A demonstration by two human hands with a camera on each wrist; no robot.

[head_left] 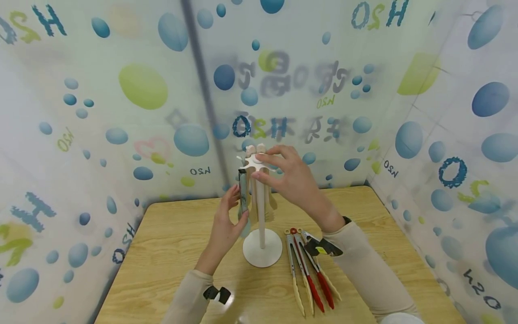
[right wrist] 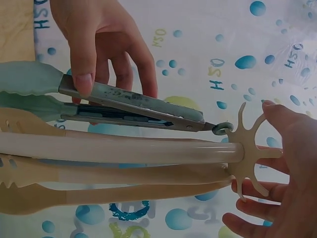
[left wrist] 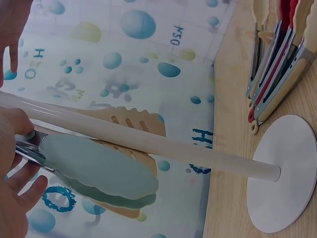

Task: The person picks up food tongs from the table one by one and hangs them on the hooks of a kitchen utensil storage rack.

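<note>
A white utensil stand (head_left: 261, 216) with a ring of hooks on top rises from a round base. My left hand (head_left: 228, 225) grips a pair of tongs (right wrist: 133, 101) with metal arms and pale green tips, thumb on one side and fingers on the other. The tongs hang tips down beside the pole, and their end ring (right wrist: 223, 129) is right at one hook. Up at the hook crown (right wrist: 242, 153), my right hand (head_left: 297, 182) holds it between thumb and fingers. Beige utensils (right wrist: 29, 201), one a slotted turner (left wrist: 141, 124), hang from other hooks.
Several tongs (head_left: 313, 274) with red and beige tips lie side by side on the wooden table (head_left: 170, 252), right of the stand's base (head_left: 262, 258). Patterned walls (head_left: 145, 85) enclose the table at the back and sides. A white round object (head_left: 401, 318) shows at the bottom right.
</note>
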